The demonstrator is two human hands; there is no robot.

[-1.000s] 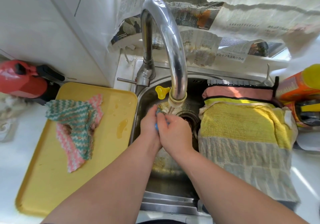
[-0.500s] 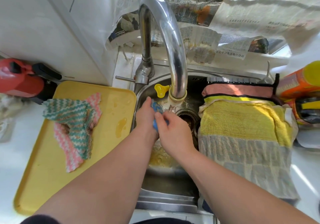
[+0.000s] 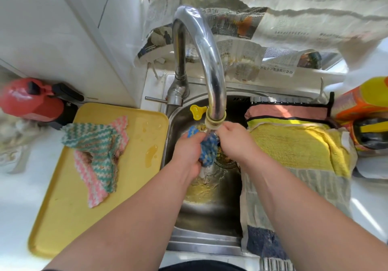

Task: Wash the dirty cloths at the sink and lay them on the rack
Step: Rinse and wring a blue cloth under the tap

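A blue and white knitted cloth (image 3: 207,148) hangs between my two hands under the running tap (image 3: 206,67), over the steel sink (image 3: 212,212). My left hand (image 3: 188,154) grips its left side. My right hand (image 3: 236,142) holds its upper right part close to the spout; its fingertips are hidden. A green and a pink zigzag cloth (image 3: 97,149) lie crumpled on the yellow tray (image 3: 69,224) left of the sink. On the rack (image 3: 291,102) over the sink's right half lie a pink cloth (image 3: 285,112) and a yellow towel (image 3: 294,144).
A red kettle (image 3: 31,102) stands at the far left by the white wall. Orange and yellow bottles (image 3: 365,107) crowd the right counter. Newspaper (image 3: 252,29) hangs behind the tap. A yellow plug (image 3: 196,111) sits at the sink's back. Wet patches mark the tray.
My hands have drawn apart and the blue cloth, bunched between them before, now shows stretched under the water. The right hand has risen toward the spout.
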